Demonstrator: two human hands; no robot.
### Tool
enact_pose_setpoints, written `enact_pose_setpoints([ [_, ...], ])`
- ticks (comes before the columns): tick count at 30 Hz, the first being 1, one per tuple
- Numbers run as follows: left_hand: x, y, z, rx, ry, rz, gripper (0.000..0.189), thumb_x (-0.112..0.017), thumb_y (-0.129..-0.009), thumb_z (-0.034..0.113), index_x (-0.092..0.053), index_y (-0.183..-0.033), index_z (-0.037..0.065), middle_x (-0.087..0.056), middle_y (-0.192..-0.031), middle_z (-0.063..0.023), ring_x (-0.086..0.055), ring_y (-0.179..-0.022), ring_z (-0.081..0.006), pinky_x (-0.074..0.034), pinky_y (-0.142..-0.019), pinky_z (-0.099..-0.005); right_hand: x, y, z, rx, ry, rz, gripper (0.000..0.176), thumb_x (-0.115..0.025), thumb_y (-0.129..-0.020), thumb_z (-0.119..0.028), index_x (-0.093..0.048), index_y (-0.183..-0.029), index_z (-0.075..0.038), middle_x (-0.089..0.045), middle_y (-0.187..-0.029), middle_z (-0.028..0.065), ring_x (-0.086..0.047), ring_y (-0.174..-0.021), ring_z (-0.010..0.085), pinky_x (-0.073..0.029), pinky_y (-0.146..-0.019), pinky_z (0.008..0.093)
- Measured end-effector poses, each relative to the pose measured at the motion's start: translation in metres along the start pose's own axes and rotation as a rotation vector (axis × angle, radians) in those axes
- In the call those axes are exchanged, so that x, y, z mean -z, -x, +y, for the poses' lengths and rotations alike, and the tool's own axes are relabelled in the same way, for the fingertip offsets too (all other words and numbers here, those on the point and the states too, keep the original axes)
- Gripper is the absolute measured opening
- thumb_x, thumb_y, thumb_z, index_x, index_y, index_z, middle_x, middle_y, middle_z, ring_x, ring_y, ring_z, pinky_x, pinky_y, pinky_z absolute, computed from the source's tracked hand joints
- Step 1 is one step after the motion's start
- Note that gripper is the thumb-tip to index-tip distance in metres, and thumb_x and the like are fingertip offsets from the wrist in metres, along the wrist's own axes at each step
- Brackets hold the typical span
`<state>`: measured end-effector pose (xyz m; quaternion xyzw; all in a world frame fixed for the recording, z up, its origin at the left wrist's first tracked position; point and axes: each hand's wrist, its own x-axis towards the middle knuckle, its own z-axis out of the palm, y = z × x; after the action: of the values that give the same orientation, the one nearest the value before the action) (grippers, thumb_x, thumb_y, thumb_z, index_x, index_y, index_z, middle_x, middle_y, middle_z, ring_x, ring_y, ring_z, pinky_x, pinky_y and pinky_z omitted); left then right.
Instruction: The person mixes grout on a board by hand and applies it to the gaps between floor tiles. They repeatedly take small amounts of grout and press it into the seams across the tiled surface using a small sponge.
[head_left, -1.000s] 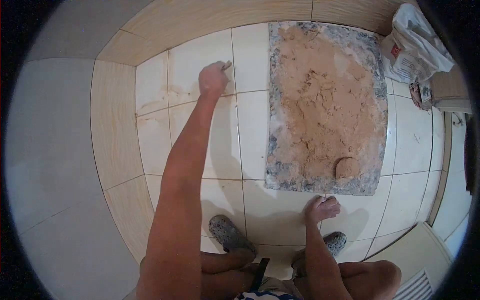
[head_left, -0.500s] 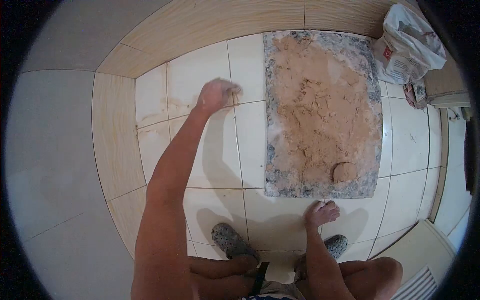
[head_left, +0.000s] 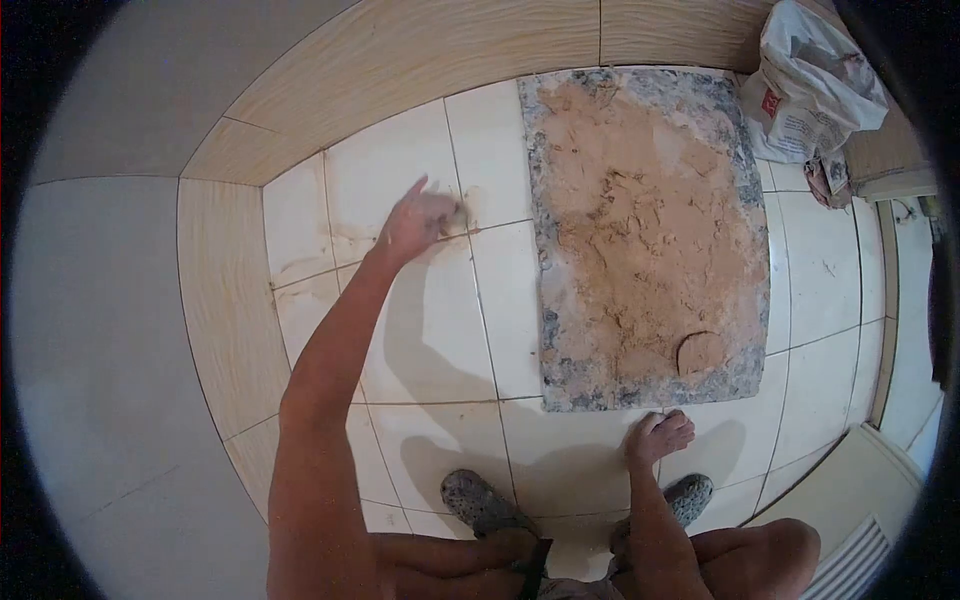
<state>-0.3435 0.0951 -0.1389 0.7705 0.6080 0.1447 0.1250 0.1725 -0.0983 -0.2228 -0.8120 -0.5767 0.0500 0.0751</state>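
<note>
My left hand [head_left: 418,222] is low over the white floor tiles, left of the slab. One finger points up and the others are curled. A blurred, dull patch at the fingertips may be something held, but I cannot make it out. A faint brown smear [head_left: 476,204] lies on the tile just beyond. My right hand [head_left: 660,437] is curled closed just below the slab's near edge, and nothing shows in it. The speckled grey slab [head_left: 590,392] is spread with rough, reddish-brown clay [head_left: 650,230]. A flat, rounded clay lump [head_left: 702,353] sits at its near right corner.
A white plastic sack [head_left: 810,95] stands by the far right corner of the slab, with a crumpled scrap [head_left: 827,183] beside it. Low wood-patterned tiled walls [head_left: 450,50] bound the far and left sides. Grey clogs [head_left: 485,502] are on my feet. A vented panel [head_left: 850,500] lies lower right.
My left hand has drawn back slightly toward me and left across the tile, and one finger now sticks up. The view has shifted a little; my right hand keeps its closed pose.
</note>
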Motion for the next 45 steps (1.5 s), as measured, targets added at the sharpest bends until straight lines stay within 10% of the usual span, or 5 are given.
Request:
enact_pose_setpoints([
  [23, -0.051, 0.056, 0.034, 0.021, 0.09, 0.173, 0.029, -0.062, -0.069, -0.01, -0.068, -0.094, 0.004, -0.069, -0.109, -0.0126, -0.064, -0.11, -0.0301, -0.046, -0.104, -0.0456, 0.001, 0.001, 0.0, 0.082, -0.027, 0.072, 0.027, -0.05, -0.082, -0.027, -0.048, -0.094, -0.003, -0.046, -0.091, 0.0175, -0.043, -0.09, 0.0374, -0.032, -0.08, 0.0505],
  [28, -0.004, 0.035, 0.026, 0.114, 0.147, -0.197, 0.029, -0.061, -0.073, -0.004, -0.07, -0.099, 0.004, -0.07, -0.104, -0.0156, -0.067, -0.096, -0.0323, -0.053, -0.088, -0.0399, 0.0, -0.002, -0.002, 0.079, -0.041, 0.071, 0.027, -0.051, -0.08, -0.027, -0.048, -0.093, -0.003, -0.047, -0.091, 0.0175, -0.043, -0.09, 0.0379, -0.032, -0.079, 0.0503],
  [32, -0.022, -0.014, 0.02, 0.193, 0.085, 0.207, 0.024, -0.058, -0.077, 0.001, -0.07, -0.096, 0.005, -0.07, -0.095, -0.0143, -0.067, -0.087, -0.033, -0.054, -0.079, -0.0405, -0.002, 0.0, 0.001, 0.034, -0.032, 0.057, 0.028, -0.051, -0.08, -0.029, -0.047, -0.093, -0.004, -0.047, -0.092, 0.0176, -0.043, -0.09, 0.0381, -0.032, -0.079, 0.0509],
  [42, -0.017, 0.034, 0.062, 0.347, 0.169, -0.031, 0.028, -0.057, -0.084, 0.007, -0.07, -0.109, 0.01, -0.07, -0.103, -0.0129, -0.067, -0.092, -0.0317, -0.054, -0.083, -0.0387, -0.009, 0.003, 0.01, 0.08, -0.034, 0.057, 0.027, -0.049, -0.083, -0.029, -0.046, -0.097, -0.006, -0.046, -0.096, 0.0172, -0.043, -0.093, 0.0378, -0.032, -0.08, 0.0507],
  [45, -0.024, -0.022, 0.024, 0.398, -0.034, 0.215, 0.031, -0.053, -0.083, 0.004, -0.07, -0.108, 0.009, -0.069, -0.102, -0.015, -0.064, -0.096, -0.0357, -0.052, -0.084, -0.042, -0.007, 0.002, 0.01, 0.06, -0.059, 0.038, 0.026, -0.051, -0.082, -0.028, -0.046, -0.096, -0.006, -0.046, -0.097, 0.0168, -0.043, -0.093, 0.0377, -0.032, -0.08, 0.0508],
])
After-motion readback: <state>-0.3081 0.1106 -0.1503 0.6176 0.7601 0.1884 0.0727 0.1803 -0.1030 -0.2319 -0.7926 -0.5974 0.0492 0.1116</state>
